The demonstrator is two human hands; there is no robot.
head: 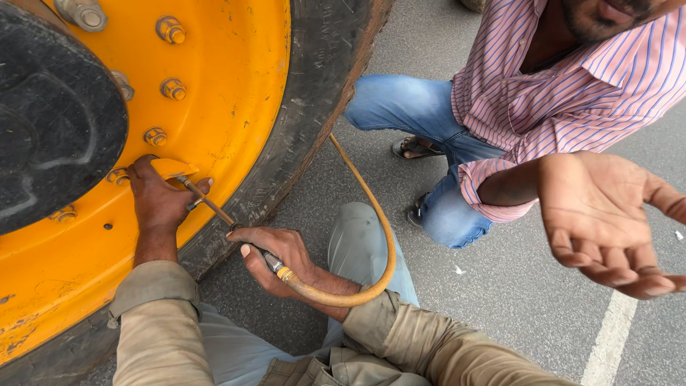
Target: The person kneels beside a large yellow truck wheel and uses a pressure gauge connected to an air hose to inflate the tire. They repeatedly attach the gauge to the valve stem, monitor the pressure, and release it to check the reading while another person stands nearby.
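Observation:
A large wheel with a yellow rim and a worn black tyre fills the left side. My left hand presses against the rim at the valve, fingers around the tip of a thin metal air chuck. My right hand grips the rear end of that chuck where it joins a tan rubber hose. The hose loops from my right hand around my knee and runs back under the tyre.
A person in a pink striped shirt and blue jeans crouches at the right, one open hand held out palm up. Several lug nuts stud the rim beside a black hub. Grey asphalt carries a white painted line.

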